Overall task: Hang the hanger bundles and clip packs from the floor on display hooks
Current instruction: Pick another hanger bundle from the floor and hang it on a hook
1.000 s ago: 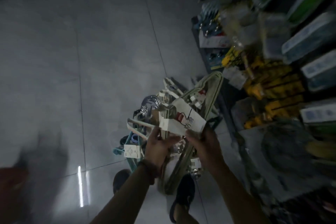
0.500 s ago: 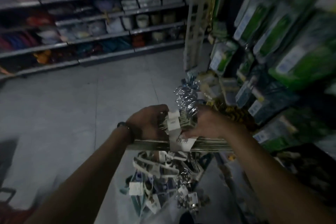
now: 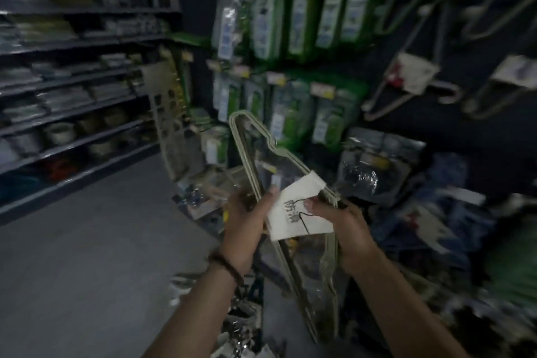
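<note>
Hanger bundle: a set of pale beige hangers, bound at the middle by a white paper label with dark printed characters. It was held up in front of the display wall, tilted, one rounded end pointing up and to the left and the other end pointing down toward the floor. It was clear of the floor and touched no hook.

Left hand: gripped the bundle at the label's left edge, thumb laid along the paper and the other fingers curled behind the hangers. A dark beaded bracelet sat on the wrist.

Right hand: gripped the bundle at the label's right edge, thumb pressed onto the paper and the other fingers curled round the back.

Floor: grey and smooth, dimly lit. A blurred heap of shiny goods lay on it just below the forearms.

Room: a dim shop aisle. Long dark shelving stood at the left, carrying bowls and flat packed goods. The display wall ahead carried rows of green-backed packs. At the upper right, other hanger sets with white labels hung against the dark wall. At the lower right lay clear-bagged goods, too blurred to name.
</note>
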Motion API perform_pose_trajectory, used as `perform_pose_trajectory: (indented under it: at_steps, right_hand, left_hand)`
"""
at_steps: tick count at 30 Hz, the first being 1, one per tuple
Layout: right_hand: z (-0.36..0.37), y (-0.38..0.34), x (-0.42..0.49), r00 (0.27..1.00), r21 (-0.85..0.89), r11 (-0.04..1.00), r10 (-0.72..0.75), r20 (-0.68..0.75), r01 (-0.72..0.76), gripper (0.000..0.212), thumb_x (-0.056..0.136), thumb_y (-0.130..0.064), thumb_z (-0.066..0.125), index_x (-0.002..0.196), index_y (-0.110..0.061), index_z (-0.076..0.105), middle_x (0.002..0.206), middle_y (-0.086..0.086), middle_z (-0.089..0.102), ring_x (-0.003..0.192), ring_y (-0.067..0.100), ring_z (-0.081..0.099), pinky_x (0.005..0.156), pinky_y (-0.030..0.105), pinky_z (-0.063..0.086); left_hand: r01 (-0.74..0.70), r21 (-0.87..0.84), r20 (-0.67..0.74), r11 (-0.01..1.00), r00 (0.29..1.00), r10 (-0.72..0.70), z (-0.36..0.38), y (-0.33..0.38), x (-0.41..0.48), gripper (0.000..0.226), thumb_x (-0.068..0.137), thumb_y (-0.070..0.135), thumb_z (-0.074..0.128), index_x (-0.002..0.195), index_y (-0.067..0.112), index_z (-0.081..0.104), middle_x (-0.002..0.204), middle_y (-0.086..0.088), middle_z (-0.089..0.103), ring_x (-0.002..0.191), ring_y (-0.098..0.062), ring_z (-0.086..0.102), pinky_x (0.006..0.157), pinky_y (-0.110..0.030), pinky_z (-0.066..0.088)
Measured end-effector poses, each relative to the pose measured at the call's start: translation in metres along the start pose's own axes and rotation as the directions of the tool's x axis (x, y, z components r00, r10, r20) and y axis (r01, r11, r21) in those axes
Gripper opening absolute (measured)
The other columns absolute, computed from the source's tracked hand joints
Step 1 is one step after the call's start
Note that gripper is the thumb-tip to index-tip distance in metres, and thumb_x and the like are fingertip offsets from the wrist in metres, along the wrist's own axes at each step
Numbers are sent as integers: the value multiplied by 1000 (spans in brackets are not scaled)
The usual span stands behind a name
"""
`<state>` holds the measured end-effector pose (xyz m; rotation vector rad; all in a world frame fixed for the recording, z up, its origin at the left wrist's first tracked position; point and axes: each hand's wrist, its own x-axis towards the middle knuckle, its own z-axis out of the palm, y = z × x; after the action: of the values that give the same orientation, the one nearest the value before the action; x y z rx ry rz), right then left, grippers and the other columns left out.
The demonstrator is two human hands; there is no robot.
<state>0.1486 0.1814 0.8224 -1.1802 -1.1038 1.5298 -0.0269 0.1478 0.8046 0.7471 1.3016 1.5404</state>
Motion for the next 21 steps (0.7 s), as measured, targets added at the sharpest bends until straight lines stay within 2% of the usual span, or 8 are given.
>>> perform_pose_trajectory:
  at_steps: [4, 6, 9, 11, 13, 17, 19, 21]
  right_hand:
    - [-56, -5, -63, 986, -35, 996, -89, -140, 85, 17, 88, -7, 80, 103, -1, 81, 100, 17, 81, 91, 34, 79, 66, 35, 62]
    - [-89, -12, -90, 962, -124, 981, -171, -212, 147, 17, 88, -15, 83, 103, -7, 82, 99, 9, 82, 93, 28, 79, 67, 27, 59]
    - [-142, -23, -134, 907, -335, 923, -295, -301, 190, 19, 92, -35, 80, 101, -18, 81, 93, -8, 81, 88, 8, 76, 70, 19, 53]
    - [-178, -28, -165, 866, -501, 857, -336, -369, 120, 31, 97, -54, 68, 99, -25, 79, 85, -13, 78, 79, 2, 71, 64, 19, 48]
    - [-214, -33, -196, 798, -677, 735, -388, -461, -34, 50, 96, -67, 59, 85, -19, 72, 73, -3, 71, 70, 12, 65, 57, 29, 42]
    - [-282, -59, -255, 585, -789, 563, -564, -584, -245, 41, 91, -60, 66, 80, -23, 54, 74, -7, 63, 73, 16, 60, 58, 35, 40]
    - [-321, -80, -277, 525, -815, 554, -649, -551, -170, 25, 96, -47, 66, 88, -28, 53, 78, -10, 64, 72, 9, 60, 59, 30, 44]
    - [-366, -99, -299, 501, -853, 514, -717, -484, -89, 11, 100, -37, 62, 98, -30, 54, 88, -12, 62, 76, 5, 57, 61, 22, 42]
  left_hand:
    - [243, -148, 230, 959, 951, -205, 66, 2, -29, 53, 92, 43, 72, 114, -6, 72, 120, -38, 68, 97, -47, 70, 84, -57, 56]
    - [264, -95, 266, 960, 936, -231, 100, -3, -48, 52, 95, 42, 70, 105, -9, 72, 118, -44, 65, 92, -52, 68, 81, -58, 54]
    - [239, -33, 367, 971, 906, -210, 155, -4, -82, 59, 90, 48, 74, 110, -7, 72, 106, -41, 69, 88, -55, 70, 77, -64, 57]
    - [174, -3, 418, 985, 895, -157, 194, -4, -105, 49, 88, 47, 77, 95, -2, 75, 89, -35, 71, 72, -43, 72, 65, -50, 58]
    - [81, 10, 446, 997, 892, -77, 234, -7, -131, 37, 89, 36, 79, 73, 3, 73, 67, -21, 69, 57, -31, 68, 53, -33, 53]
    - [48, 13, 550, 999, 834, -48, 320, -18, -186, 21, 89, 29, 82, 81, 10, 78, 75, -23, 72, 67, -45, 72, 62, -44, 57]
    - [55, 9, 599, 998, 800, -49, 363, -27, -212, 24, 89, 29, 83, 68, 18, 76, 70, -11, 72, 67, -36, 72, 68, -45, 58]
    - [20, 36, 686, 999, 727, -39, 409, -36, -249, 16, 90, 31, 82, 78, 20, 82, 83, -10, 78, 80, -34, 76, 79, -51, 62]
